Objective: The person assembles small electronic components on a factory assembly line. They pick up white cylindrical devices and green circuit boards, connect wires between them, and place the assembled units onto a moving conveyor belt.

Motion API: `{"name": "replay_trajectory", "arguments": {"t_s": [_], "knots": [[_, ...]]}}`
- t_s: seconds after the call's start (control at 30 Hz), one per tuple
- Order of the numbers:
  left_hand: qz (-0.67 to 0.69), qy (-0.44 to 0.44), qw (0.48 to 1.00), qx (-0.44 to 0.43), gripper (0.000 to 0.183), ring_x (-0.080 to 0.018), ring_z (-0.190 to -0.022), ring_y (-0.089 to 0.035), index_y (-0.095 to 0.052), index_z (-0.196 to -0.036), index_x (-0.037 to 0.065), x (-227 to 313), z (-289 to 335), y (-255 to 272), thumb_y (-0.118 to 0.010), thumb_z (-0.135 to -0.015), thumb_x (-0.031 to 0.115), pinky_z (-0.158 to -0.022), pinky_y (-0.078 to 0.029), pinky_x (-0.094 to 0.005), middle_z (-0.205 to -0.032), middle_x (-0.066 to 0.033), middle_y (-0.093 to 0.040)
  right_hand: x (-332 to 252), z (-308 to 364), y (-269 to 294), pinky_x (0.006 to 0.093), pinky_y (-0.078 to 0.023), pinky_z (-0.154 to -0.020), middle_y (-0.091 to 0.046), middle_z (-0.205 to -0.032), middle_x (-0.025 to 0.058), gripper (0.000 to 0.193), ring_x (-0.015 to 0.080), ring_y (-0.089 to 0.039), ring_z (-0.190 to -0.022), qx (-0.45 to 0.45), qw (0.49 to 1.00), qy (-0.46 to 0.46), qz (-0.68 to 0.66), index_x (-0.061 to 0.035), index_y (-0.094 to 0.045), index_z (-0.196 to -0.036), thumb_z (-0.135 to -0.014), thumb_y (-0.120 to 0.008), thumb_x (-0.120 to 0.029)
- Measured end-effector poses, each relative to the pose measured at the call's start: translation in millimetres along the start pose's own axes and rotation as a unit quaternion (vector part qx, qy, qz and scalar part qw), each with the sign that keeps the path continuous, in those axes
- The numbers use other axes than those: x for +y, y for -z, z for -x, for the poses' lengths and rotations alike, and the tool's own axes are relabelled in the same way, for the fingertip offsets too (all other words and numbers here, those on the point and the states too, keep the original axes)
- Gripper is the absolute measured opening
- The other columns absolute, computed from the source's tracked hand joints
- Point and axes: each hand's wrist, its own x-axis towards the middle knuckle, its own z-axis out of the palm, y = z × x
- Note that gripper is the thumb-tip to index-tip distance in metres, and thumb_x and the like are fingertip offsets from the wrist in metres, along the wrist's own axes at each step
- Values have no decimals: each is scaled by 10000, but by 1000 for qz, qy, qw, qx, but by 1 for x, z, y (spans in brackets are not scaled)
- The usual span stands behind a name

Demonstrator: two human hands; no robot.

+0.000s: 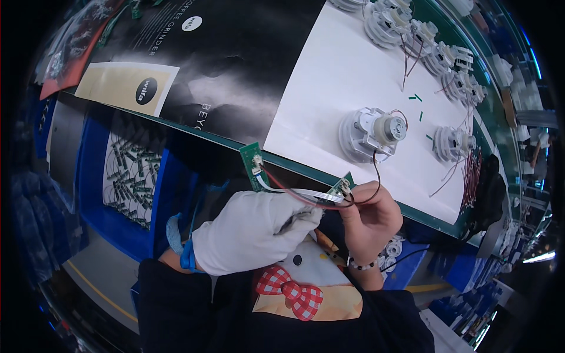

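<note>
My left hand (250,229), in a white glove, has its fingers closed at the lower edge of a small green circuit board (340,185). White and red wires (288,189) link that board to a longer green circuit board (252,167), which sticks up beyond the glove. My bare right hand (374,220) pinches a thin dark wire (378,170) beside the small board's connectors. That wire runs up to a white plastic motor unit (368,135) with a round silver motor, standing on the table. My fingers partly hide the wire's end and the small board's lower part.
Several similar motor units (424,38) stand along the table's far right, with loose wires. White sheet (312,112) and black printed packaging (229,65) cover the tabletop. Small green strips (415,97) lie on the sheet. A blue bin (94,200) of wired boards stands at left.
</note>
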Motion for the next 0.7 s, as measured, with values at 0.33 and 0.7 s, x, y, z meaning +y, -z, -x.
{"name": "replay_trajectory", "arguments": {"t_s": [0.33,0.7], "knots": [[4,52,999,-16,140,-245,-530,-585,-619,-907,43,0,0,-4,-629,-795,127,-472,-448,-309,-620,-98,-586,3,8,5,221,-451,-427,-602,-769,135,237,135,-570,-507,-63,892,-229,-384,106,-503,-1022,-808,-544,12],[-36,30,999,-12,151,-204,-513,-580,-622,-890,42,0,1,-11,-670,-752,81,-465,-437,-272,-620,-68,-593,4,12,5,222,-441,-430,-614,-721,154,310,143,-556,-487,-49,933,-200,-295,114,-546,-964,-810,-610,-148]]}}
